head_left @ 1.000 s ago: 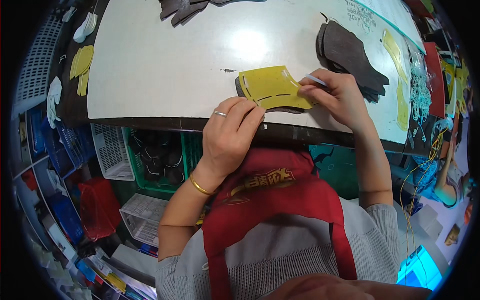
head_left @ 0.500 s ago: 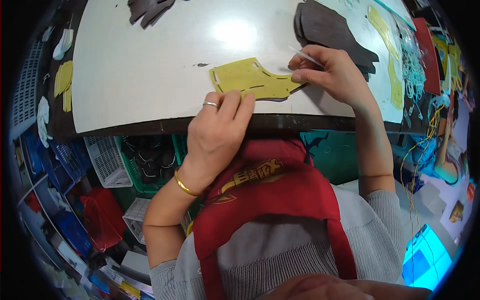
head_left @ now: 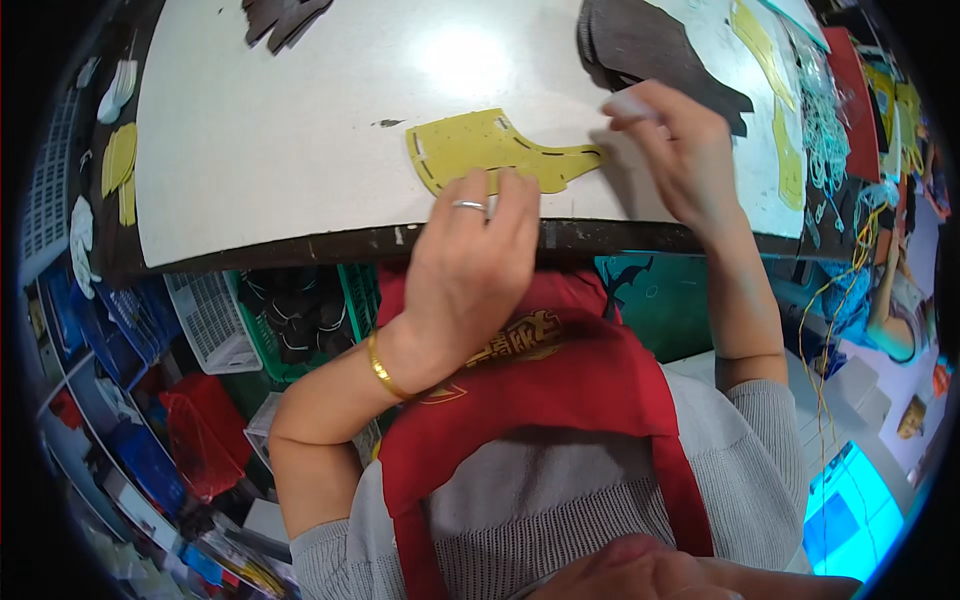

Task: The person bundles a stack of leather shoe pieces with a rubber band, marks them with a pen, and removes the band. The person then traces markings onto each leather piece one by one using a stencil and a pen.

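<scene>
A flat yellow cut piece (head_left: 480,150) with small slots along its edges lies on the white table (head_left: 280,150) near its front edge. My left hand (head_left: 470,270), with a ring and a gold bracelet, rests its fingertips on the near edge of the yellow piece. My right hand (head_left: 680,150) hovers just right of the piece's pointed end and pinches a small white tool (head_left: 625,103) between its fingers. Behind my right hand lies a stack of dark grey cut pieces (head_left: 650,45).
More dark pieces (head_left: 280,15) lie at the table's far left. Yellow strips (head_left: 780,120) and white cords (head_left: 825,110) lie on the right. Green and white baskets (head_left: 290,310) stand under the table. Yellow and white pieces (head_left: 115,165) sit left of the table.
My right hand has lifted off the yellow piece and moved right with the white tool. My left hand stays on the piece's near edge. The view has shifted closer.
</scene>
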`<state>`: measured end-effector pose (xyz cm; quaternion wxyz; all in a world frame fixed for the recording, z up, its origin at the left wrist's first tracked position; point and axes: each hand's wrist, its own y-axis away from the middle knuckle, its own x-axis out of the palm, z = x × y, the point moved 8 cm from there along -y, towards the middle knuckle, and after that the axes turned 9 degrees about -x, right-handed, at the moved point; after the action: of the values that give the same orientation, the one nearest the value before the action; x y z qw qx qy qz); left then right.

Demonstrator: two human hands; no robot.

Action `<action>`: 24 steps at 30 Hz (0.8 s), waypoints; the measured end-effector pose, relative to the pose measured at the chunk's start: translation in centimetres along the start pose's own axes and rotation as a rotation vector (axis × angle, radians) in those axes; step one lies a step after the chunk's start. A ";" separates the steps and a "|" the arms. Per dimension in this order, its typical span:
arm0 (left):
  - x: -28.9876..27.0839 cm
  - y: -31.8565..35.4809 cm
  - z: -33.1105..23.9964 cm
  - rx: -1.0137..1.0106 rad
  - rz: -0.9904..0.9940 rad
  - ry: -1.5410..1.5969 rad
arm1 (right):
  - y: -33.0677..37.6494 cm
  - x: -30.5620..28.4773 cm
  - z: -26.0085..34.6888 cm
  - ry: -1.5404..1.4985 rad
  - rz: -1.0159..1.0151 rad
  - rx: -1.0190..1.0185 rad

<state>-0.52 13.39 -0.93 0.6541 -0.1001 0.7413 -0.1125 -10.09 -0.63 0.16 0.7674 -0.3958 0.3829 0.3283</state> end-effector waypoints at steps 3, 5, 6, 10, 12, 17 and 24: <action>0.4 0.2 -0.9 -0.046 0.008 -0.052 | -2.4 -1.4 1.6 -0.188 -0.134 -0.081; 0.9 0.5 -1.2 -0.034 -0.014 -0.068 | -4.0 0.6 3.6 -0.283 0.039 -0.106; 1.1 0.6 -1.0 -0.050 -0.015 -0.079 | -4.3 2.5 4.2 -0.408 0.143 -0.093; 0.7 1.4 -1.4 -0.007 0.005 0.075 | -5.8 7.6 8.1 -0.365 0.543 -0.244; 1.1 1.9 -1.4 -0.015 0.068 0.129 | -6.2 8.4 9.5 -0.314 0.538 -0.327; 0.9 1.2 -1.3 -0.037 0.014 0.096 | -8.1 7.4 9.9 -0.256 0.503 -0.401; 1.7 1.9 -1.6 -0.028 0.089 0.029 | -7.1 8.2 10.2 -0.262 0.400 -0.574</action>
<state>-2.30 14.77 -2.88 0.6462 -0.0742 0.7559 -0.0744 3.05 6.44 -0.27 0.5885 -0.4669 0.2434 0.6135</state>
